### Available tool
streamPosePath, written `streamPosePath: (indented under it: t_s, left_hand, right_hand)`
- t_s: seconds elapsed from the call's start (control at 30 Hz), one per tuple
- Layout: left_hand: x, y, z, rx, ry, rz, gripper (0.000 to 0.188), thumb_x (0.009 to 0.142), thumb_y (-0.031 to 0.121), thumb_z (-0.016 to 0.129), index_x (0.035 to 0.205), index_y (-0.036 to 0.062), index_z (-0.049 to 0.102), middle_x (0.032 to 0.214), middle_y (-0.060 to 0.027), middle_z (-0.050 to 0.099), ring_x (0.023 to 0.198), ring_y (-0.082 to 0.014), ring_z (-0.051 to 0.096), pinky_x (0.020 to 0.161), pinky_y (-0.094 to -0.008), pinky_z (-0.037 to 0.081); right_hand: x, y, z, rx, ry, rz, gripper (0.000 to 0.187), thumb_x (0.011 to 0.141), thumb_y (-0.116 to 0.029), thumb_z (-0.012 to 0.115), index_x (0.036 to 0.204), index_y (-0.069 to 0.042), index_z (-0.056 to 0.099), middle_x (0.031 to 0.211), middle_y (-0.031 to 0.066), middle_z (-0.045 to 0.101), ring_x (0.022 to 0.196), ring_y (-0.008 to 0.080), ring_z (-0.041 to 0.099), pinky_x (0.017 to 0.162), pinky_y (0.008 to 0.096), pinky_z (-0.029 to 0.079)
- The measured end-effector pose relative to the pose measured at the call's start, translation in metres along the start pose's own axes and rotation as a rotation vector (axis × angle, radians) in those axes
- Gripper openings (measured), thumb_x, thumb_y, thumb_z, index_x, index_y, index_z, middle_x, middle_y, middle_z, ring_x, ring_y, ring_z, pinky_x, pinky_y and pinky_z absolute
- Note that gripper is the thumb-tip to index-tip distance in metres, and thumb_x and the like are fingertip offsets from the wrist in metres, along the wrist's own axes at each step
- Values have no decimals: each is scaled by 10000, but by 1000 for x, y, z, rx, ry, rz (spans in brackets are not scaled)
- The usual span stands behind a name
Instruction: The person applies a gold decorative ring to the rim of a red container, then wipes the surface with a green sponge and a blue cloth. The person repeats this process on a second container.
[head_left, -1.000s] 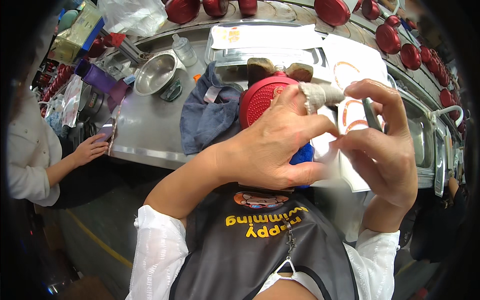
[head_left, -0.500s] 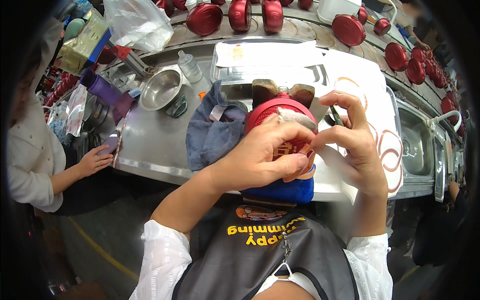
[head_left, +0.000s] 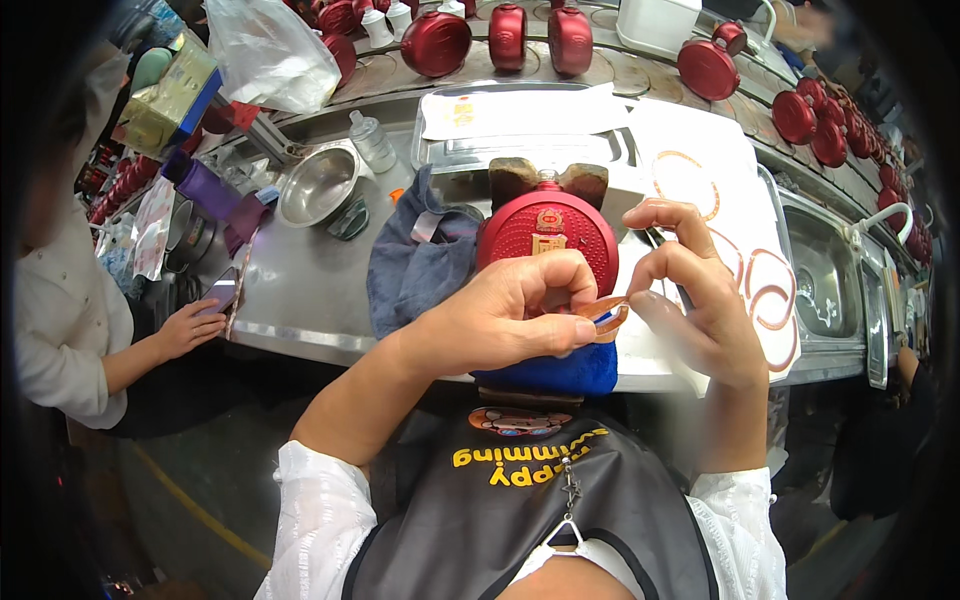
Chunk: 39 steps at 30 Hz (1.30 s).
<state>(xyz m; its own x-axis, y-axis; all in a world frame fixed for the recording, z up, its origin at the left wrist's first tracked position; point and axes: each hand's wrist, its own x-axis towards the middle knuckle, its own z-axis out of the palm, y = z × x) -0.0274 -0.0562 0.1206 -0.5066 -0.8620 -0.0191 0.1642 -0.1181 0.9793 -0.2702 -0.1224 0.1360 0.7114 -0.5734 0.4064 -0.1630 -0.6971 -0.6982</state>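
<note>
A thin curved orange strip (head_left: 606,326), like the ring decals nearby, is pinched between the thumb and fingers of my left hand (head_left: 490,315). My right hand (head_left: 700,305) has its thumb and a finger closed at the strip's right end; a thin dark tool, its kind unclear, shows among its fingers. Just beyond my hands, a round red flask (head_left: 590,240) with a dotted face and gold emblem rests against a dark two-pronged holder (head_left: 583,183). My left fingers hide its lower part. Below it lies a blue cloth (head_left: 550,373).
A grey-blue towel (head_left: 410,265) lies left of the flask, near a steel bowl (head_left: 320,187) and clear bottle (head_left: 372,142). Orange ring decals (head_left: 770,300) lie on a white sheet at right. Red flasks (head_left: 435,45) line the back conveyor. A person's hand (head_left: 190,328) holds a phone at left.
My hands have drawn slightly down and toward me. The pale piece over the flask's face no longer shows there, and the gold emblem is uncovered. Flasks on the conveyor have shifted right.
</note>
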Motion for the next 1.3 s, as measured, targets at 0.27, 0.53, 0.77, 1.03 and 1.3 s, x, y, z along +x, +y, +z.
streamPosePath:
  t_s: [0.27,0.53,0.77,1.03,1.3]
  left_hand:
    - [-16,19,-12,491,168,69,121,929,122,720,938,41,631,897,-33,603,809,-106,555,728,-290,466]
    - [9,-16,-42,840,597,212,178,883,224,716,862,56,661,890,-142,619,942,-330,538,867,-460,419]
    - [37,-48,-58,957,826,352,233,865,233,738,743,51,660,829,-150,614,924,-358,552,864,-481,421]
    - [44,-58,-64,995,865,329,223,872,142,741,762,48,571,805,-73,640,864,-285,523,795,-399,448]
    - [50,-64,-65,857,873,395,195,826,103,743,779,63,559,773,-95,600,799,-333,530,798,-456,436]
  right_hand:
    - [-2,-10,0,172,44,197,35,902,-12,613,891,-31,586,1333,147,547,1166,237,553,995,334,435]
    - [17,38,28,-35,79,143,163,936,-111,716,891,-16,591,1240,130,574,1067,228,564,906,330,467]
    - [42,73,49,-164,231,173,229,895,-147,790,831,3,628,1127,168,605,1053,325,587,892,408,487]
    - [49,80,54,-267,300,164,206,874,-68,758,778,-7,586,1141,144,584,965,232,611,808,337,499]
    - [54,79,57,-204,331,206,156,833,-41,763,777,-4,621,1136,212,592,1089,332,607,914,410,494]
